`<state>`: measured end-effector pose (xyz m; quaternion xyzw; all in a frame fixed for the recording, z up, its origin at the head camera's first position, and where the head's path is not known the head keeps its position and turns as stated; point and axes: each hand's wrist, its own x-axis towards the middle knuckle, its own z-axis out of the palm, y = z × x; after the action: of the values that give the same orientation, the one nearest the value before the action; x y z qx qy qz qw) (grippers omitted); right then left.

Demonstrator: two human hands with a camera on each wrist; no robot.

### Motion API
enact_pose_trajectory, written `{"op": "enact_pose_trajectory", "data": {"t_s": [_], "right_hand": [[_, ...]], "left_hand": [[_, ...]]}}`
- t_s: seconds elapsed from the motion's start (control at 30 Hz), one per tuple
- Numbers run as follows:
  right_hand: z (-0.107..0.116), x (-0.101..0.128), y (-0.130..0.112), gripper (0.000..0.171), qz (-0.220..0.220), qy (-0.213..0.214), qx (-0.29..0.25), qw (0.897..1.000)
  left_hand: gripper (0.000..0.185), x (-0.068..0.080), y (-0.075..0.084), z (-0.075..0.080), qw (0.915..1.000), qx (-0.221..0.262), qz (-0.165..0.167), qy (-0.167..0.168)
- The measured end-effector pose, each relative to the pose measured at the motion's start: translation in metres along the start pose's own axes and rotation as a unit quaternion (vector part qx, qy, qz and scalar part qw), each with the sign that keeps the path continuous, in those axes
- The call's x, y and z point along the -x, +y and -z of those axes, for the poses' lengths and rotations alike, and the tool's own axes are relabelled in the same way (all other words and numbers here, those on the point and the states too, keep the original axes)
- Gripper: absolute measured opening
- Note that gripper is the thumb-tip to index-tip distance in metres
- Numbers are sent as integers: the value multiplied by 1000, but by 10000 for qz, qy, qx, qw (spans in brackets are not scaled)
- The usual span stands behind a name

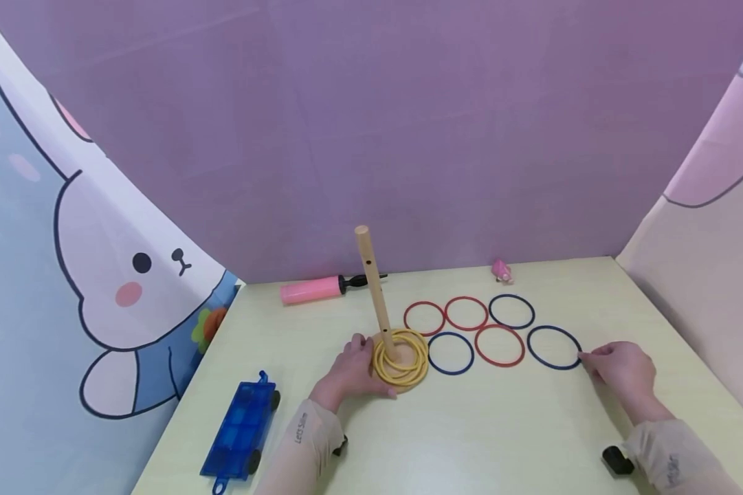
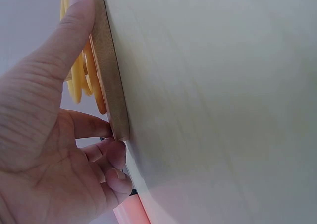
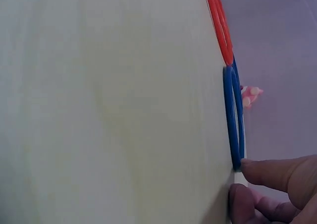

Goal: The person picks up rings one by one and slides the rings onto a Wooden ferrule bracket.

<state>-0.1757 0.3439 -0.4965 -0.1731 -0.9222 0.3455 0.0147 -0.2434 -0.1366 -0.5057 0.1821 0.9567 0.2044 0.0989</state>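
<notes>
My left hand (image 1: 354, 368) grips the round wooden base (image 2: 110, 70) of a peg stand, thumb on the near side and fingers at the far edge. Its upright wooden peg (image 1: 376, 289) leans slightly left in the head view. Several yellow rings (image 1: 422, 371) lie stacked loosely around the peg's foot. With thumb and fingertips, my right hand (image 1: 625, 371) pinches the right edge of a blue ring (image 1: 555, 326). That ring lies flat on the table, and the right wrist view shows the fingertips (image 3: 250, 170) at its rim.
Red rings (image 1: 500, 365) and two other blue rings (image 1: 450, 373) lie flat between the stand and my right hand. Behind are a pink pump (image 1: 312, 291) and a small pink toy (image 1: 502, 270). A blue toy trailer (image 1: 238, 430) stands at left on the table (image 1: 470, 440).
</notes>
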Motion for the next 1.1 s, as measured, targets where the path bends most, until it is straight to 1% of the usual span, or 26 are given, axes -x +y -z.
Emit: {"op": "enact_pose_trajectory", "data": {"t_s": [0.23,0.37,0.43,0.53,0.63,0.7,0.8,0.9,1.0,1.1], "right_hand": [[1,-8,-1,34,157,-156,299,9993],[1,-8,0,28,165,-151,372,9991],[0,-8,1,25,148,-133,372,9991],[0,-7,3,25,143,-201,332,9991],[0,-3,3,28,101,-390,167,9990],[0,1,1,30,71,-562,-174,9982],[-3,10,-7,32,-9,-807,-999,9917],[-10,19,-20,32,-11,-1069,-1881,9763],[-19,27,-36,32,110,-1270,-2395,9625],[-27,36,-54,31,350,-1521,-2742,9489]], "left_hand": [[123,-2,-1,-1,10000,-78,-21,55],[123,-2,-1,-2,10000,-66,-12,40],[123,-3,-1,-3,10000,-59,2,36],[122,-3,-1,-3,10000,-49,32,36],[122,-2,-1,-3,10000,-42,41,34],[122,-2,-1,-3,10000,-25,31,34],[123,-2,-2,-3,10000,-32,18,40],[123,-2,-2,-4,9999,-90,5,62],[124,-2,-2,-3,9999,-145,-8,86],[124,-2,-2,-4,9999,-122,-37,103]]}}
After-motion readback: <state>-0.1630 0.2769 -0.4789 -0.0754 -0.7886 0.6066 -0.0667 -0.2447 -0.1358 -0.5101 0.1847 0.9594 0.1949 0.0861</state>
